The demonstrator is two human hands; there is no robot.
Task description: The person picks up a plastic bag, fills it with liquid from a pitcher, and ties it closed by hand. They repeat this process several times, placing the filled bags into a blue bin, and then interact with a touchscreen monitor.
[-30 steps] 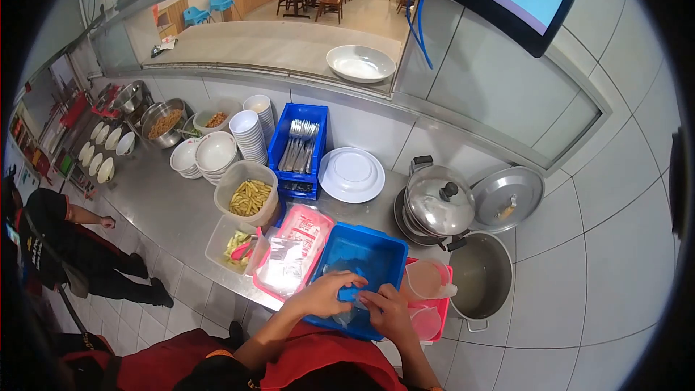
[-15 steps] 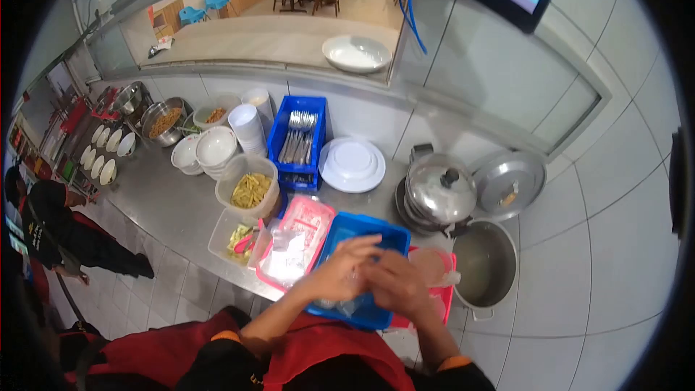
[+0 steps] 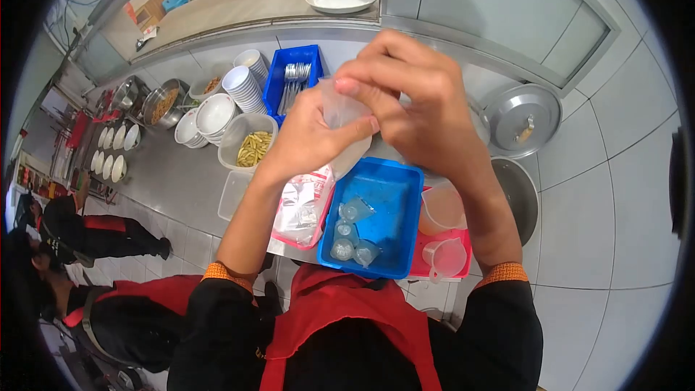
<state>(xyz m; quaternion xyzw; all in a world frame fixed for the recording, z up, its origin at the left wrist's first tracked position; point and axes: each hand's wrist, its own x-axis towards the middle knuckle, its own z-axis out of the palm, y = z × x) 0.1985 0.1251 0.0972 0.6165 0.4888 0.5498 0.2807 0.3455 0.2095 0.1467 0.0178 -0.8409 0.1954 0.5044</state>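
Observation:
Both hands are raised in front of me around a clear plastic bag (image 3: 351, 156) with pale, cloudy contents. My left hand (image 3: 308, 134) grips the bag's side, its thumb stretched across toward the right fingers. At the bag's upper end, the thumb and fingers of my right hand (image 3: 416, 98) pinch the plastic. Below them is a blue tray (image 3: 394, 246), where several small knotted bags of clear liquid (image 3: 344, 248) lie on the left side. Left of that tray, a pink tray (image 3: 323, 221) carries a pack of clear plastic bags (image 3: 297, 206).
Two measuring jugs (image 3: 444, 257) stand on a pink tray at right, near a large pot (image 3: 517, 192). Left along the steel counter (image 3: 166, 174) are a tub of yellow-green pieces (image 3: 253, 148), stacked bowls (image 3: 215, 116) and a cutlery bin (image 3: 274, 87). Co-workers (image 3: 123, 318) stand at left.
Both hands have risen from low over the blue tray to near my face, with the plastic bag between them. The camera view has shifted, and the small bags in the tray now show.

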